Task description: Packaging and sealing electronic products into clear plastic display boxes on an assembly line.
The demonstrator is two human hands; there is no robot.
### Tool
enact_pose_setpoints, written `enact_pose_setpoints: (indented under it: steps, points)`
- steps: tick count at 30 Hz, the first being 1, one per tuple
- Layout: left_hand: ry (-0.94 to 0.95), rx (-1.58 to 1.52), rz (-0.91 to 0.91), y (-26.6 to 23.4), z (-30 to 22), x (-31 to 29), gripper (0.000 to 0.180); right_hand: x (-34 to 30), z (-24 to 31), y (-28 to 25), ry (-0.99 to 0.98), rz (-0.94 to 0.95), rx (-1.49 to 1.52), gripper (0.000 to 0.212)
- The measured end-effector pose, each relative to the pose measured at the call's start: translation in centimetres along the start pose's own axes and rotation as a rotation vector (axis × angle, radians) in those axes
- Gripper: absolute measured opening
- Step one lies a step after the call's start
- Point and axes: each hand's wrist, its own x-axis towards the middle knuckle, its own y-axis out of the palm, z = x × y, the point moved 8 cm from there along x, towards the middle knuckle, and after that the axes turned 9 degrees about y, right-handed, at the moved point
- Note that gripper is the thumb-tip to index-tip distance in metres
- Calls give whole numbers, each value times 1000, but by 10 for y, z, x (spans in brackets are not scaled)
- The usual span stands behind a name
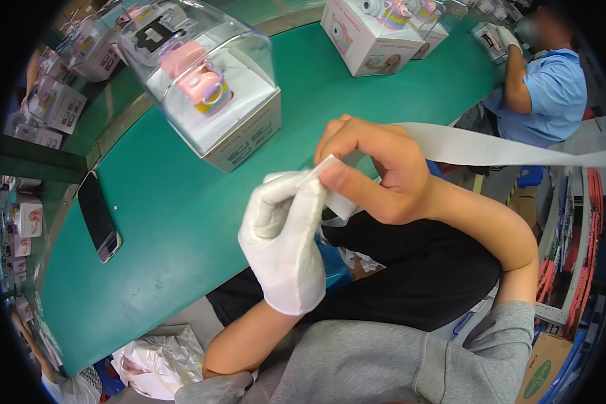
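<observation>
My left hand [286, 236], in a white glove, pinches the edge of a thin white piece at the end of a long white strip [491, 145]. My bare right hand [387, 172] grips the same strip, thumb against its end close to the gloved fingertips. From behind the right hand the strip runs off to the right edge of the view. Whether the pinched edge is a label or part of the strip itself, I cannot tell. Beyond my hands, a pink toy camera [202, 84] rests on a white box [239, 138] beneath a clear plastic cover [256, 57].
A dark phone [99, 215] lies at the left of the green table [161, 249]. More white boxes [363, 44] with toy cameras stand at the far side. A co-worker in a blue shirt [552, 94] sits at the far right. White plastic bags [158, 363] are below the near edge.
</observation>
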Motion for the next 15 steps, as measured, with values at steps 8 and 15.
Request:
enact_pose_setpoints:
  steps: [8, 15]
  points:
    - [1163, 964, 177, 19, -139, 63, 104, 28, -13, -17, -102, 156, -408, 6]
    - [1184, 1417, 817, 64, -109, 92, 117, 50, -10, -8, -257, 162, -611, 10]
